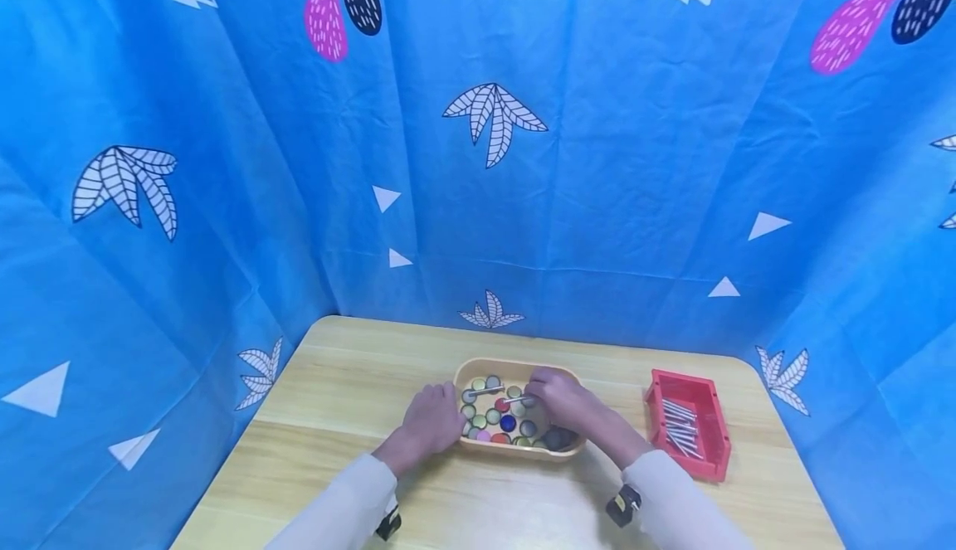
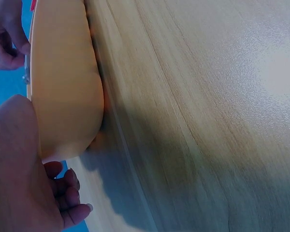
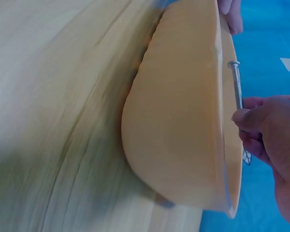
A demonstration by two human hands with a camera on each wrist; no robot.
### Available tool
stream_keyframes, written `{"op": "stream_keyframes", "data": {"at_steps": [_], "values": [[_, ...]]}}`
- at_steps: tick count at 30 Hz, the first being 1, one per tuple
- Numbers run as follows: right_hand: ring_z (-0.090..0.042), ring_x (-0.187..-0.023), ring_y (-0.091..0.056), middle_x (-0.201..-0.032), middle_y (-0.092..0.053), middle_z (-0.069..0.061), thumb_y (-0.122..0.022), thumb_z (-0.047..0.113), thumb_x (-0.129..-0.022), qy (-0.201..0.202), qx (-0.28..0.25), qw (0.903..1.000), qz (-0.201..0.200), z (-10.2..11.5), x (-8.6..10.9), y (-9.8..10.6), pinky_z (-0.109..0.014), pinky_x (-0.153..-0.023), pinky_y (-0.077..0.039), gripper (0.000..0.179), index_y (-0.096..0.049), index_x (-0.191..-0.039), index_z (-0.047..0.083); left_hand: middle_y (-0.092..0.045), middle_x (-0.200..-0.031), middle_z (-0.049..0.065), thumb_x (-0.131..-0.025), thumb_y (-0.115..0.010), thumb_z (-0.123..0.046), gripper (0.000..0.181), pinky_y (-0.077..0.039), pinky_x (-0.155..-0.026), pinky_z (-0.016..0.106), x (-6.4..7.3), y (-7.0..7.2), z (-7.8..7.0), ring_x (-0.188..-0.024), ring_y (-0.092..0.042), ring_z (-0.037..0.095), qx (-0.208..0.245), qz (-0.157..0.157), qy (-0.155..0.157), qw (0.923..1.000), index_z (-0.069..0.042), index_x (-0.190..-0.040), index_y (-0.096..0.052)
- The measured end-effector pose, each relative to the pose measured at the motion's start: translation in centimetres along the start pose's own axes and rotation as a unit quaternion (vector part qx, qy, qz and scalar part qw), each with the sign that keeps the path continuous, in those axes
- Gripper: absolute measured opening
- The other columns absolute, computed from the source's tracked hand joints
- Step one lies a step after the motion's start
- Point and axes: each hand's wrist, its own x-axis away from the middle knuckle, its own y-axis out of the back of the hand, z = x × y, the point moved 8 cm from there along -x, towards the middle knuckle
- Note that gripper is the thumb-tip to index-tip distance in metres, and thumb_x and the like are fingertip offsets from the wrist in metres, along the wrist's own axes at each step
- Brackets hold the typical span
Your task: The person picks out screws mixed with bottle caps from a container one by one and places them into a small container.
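Observation:
An oval, peach-coloured plastic basin (image 3: 176, 106) stands on the table with many round, coloured bottle caps (image 1: 508, 423) inside. My left hand (image 1: 436, 419) grips the basin's left end, its thumb at the rim and its fingers curled on the outside. Over the basin's right half, my right hand (image 1: 560, 401) pinches a metal nail (image 3: 237, 84) between thumb and fingers. That nail's flat head points left, away from the hand. Another nail (image 1: 485, 391) lies across the caps towards the back left of the basin.
To the right stands a red plastic bin (image 1: 723, 442) holding several loose nails (image 1: 681, 427). The wooden table (image 1: 358, 384) has rounded far corners. Blue patterned cloth (image 1: 493, 218) hangs behind it and at both sides.

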Motion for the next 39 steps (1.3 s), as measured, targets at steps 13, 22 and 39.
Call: {"op": "stream_keyframes", "data": {"at_steps": [13, 22, 39], "values": [[-0.017, -0.086, -0.067, -0.092, -0.069, -0.005, -0.071, -0.009, -0.081, 0.016, 0.072, 0.9972, -0.012, 0.1, 2.5, 2.3, -0.027, -0.079, -0.059, 0.02, -0.076, -0.093, 0.007, -0.054, -0.084, 0.01, -0.092, -0.063, -0.03, 0.033, -0.043, -0.068, 0.039, 0.1, 0.0, 0.1, -0.076, -0.048, 0.023, -0.004, 0.01, 0.003, 0.9999, 0.001, -0.102, -0.055], [-0.019, -0.085, -0.067, -0.091, -0.069, -0.006, -0.08, -0.009, -0.074, -0.014, 0.045, 0.9976, -0.051, -1.2, 5.1, 4.6, -0.029, -0.076, -0.06, 0.025, -0.077, -0.095, 0.005, -0.055, -0.085, 0.01, -0.091, -0.062, -0.03, 0.035, -0.045, -0.069, 0.04, -0.1, -0.4, 0.4, -0.077, -0.049, 0.023, -0.005, 0.01, 0.005, 0.9999, 0.002, -0.106, -0.056], [-0.019, -0.085, -0.066, -0.091, -0.068, -0.006, -0.087, -0.005, -0.071, -0.061, 0.086, 0.9914, -0.077, -3.0, 10.2, 8.8, -0.032, -0.073, -0.061, 0.028, -0.077, -0.096, 0.004, -0.054, -0.083, 0.01, -0.089, -0.063, -0.027, 0.032, -0.043, -0.066, 0.039, 0.1, 0.2, -0.1, -0.074, -0.048, 0.023, 0.007, 0.004, -0.001, 1.0, 0.002, -0.102, -0.055]]}}
